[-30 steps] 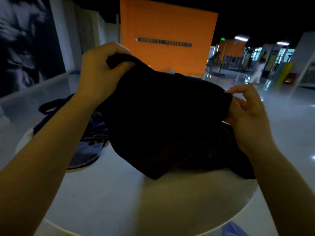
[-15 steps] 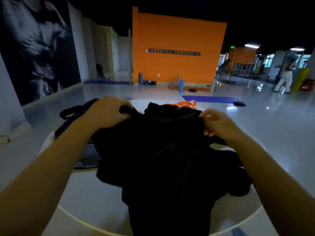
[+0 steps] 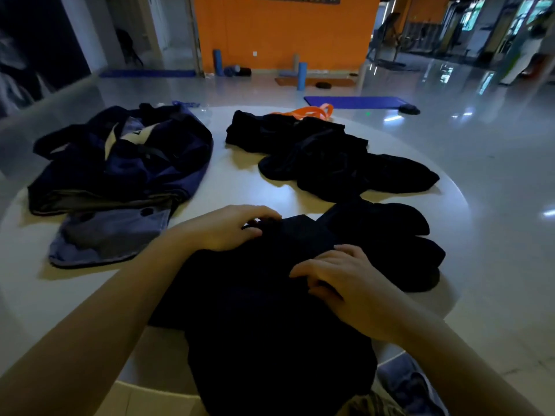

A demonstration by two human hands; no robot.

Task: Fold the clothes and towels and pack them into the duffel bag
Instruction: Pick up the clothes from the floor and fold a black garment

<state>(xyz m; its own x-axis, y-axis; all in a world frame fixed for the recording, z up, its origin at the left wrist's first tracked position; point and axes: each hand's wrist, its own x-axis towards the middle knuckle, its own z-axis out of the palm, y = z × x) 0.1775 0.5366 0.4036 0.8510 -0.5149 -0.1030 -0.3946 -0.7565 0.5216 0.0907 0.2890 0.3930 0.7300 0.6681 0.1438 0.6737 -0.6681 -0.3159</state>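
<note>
From the head view, a round white tabletop carries everything. At the near edge lies a black garment, spread flat and hanging over the rim toward the person. The left hand rests on its far left corner, fingers curled so that the grip pinches a fold of the cloth. The right hand lies on the garment to the right, fingers bent and pressing into the fabric; whether this grip really holds cloth cannot be told. At the far left sits a dark blue duffel bag, slumped and open, with a piece of blue denim clothing just in front of it. A pile of black clothes lies at the far right, an orange strap behind it.
</note>
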